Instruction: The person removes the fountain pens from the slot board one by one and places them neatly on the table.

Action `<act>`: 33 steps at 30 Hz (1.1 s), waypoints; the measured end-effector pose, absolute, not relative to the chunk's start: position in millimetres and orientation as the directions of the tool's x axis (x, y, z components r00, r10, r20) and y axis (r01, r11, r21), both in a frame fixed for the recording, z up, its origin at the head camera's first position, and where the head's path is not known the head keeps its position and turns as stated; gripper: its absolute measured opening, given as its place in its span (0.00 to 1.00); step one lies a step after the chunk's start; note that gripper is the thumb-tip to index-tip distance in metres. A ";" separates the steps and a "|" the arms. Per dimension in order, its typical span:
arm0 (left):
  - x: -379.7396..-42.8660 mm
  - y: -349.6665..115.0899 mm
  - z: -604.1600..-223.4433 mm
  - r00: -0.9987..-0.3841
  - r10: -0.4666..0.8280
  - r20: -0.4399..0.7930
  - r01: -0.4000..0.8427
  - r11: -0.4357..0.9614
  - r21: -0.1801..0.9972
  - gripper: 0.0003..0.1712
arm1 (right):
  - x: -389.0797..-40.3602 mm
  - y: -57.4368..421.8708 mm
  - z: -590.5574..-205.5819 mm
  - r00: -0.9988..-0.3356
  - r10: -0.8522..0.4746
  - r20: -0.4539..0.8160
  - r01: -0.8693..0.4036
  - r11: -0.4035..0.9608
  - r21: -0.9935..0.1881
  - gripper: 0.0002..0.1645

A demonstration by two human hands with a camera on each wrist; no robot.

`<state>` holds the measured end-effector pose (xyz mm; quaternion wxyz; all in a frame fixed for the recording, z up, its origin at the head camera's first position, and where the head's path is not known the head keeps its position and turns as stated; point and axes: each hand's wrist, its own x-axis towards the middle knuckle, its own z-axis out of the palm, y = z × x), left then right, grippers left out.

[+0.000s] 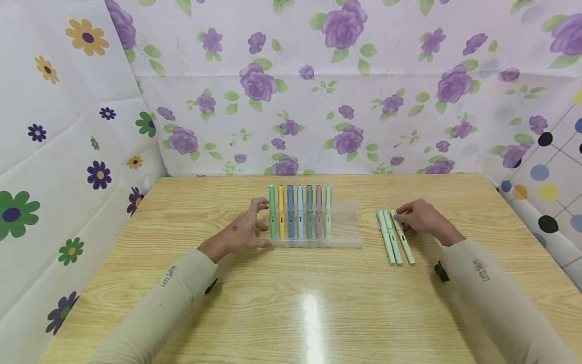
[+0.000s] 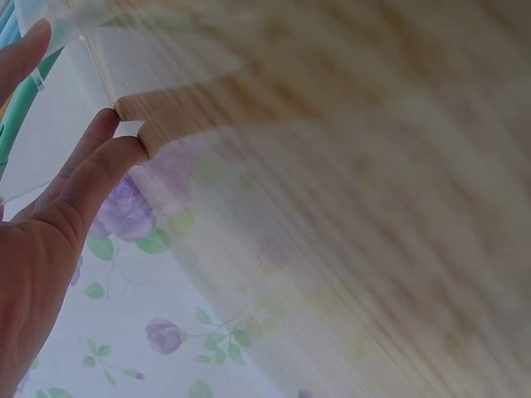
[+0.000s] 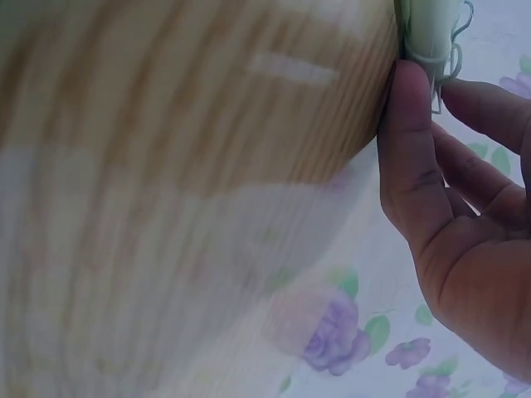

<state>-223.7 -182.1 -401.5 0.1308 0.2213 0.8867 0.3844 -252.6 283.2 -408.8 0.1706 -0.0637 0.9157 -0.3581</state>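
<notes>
A clear plastic pen stand [image 1: 347, 241] holds an upright row of several capped pens, from a green pen [image 1: 273, 212] at its left end to a pale mint pen [image 1: 329, 212]. My left hand [image 1: 245, 227] grips the stand's left end, thumb low at the front and fingers by the side. In the left wrist view, those fingertips [image 2: 124, 143] touch the stand's edge. To the right, three pale green pens lie side by side on the table. My right hand [image 1: 420, 217] pinches the rightmost pen [image 1: 403, 240] near its cap; the clip shows beside the thumb in the right wrist view.
The right part of the stand [image 1: 345, 220] has no pens in it. The wooden table [image 1: 273, 303] ends at a flowered cloth [image 1: 300, 126] behind, with patterned cloths at both sides. A bright reflection lies on the table's front.
</notes>
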 end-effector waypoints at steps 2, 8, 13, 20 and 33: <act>-223.2 -181.9 -401.4 -0.869 0.491 -0.063 0.286 0.602 0.745 0.57 | -252.2 283.0 -409.1 -0.930 -0.248 -0.271 0.008 0.723 -0.691 0.30; -223.1 -181.8 -402.2 -0.872 0.486 -0.058 0.287 0.602 0.745 0.57 | -252.4 280.8 -411.1 -0.930 -0.249 -0.272 0.014 0.714 -0.700 0.29; -223.6 -182.3 -403.8 -0.873 0.485 -0.057 0.285 0.600 0.747 0.57 | -251.7 278.4 -410.3 -0.928 -0.244 -0.282 0.024 0.715 -0.699 0.29; -225.0 -182.5 -404.9 -0.871 0.489 -0.056 0.285 0.593 0.753 0.57 | -250.3 277.2 -405.1 -0.927 -0.248 -0.281 0.014 0.725 -0.688 0.29; -224.8 -181.9 -403.6 -0.875 0.481 -0.061 0.281 0.606 0.744 0.57 | -257.0 267.7 -374.1 -0.950 -0.272 -0.156 -0.126 0.787 -0.604 0.30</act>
